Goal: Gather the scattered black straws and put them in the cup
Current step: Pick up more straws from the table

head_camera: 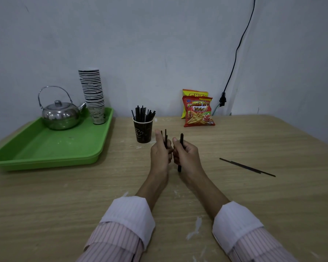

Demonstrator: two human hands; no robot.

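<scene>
A dark paper cup (143,132) stands upright on the wooden table, with several black straws (143,114) sticking out of it. Just in front of it and to the right, my left hand (161,154) is closed around a few black straws (165,138) held upright. Beside it, almost touching, my right hand (186,155) grips another small bunch of black straws (181,138), whose lower ends poke out below the fist. Two more black straws (247,167) lie side by side on the table to the right of my hands.
A green tray (45,148) at the left holds a steel teapot (60,115) and a tall stack of paper cups (93,93). Two snack bags (198,112) lean against the wall behind. A black cable (235,59) hangs down the wall at the right.
</scene>
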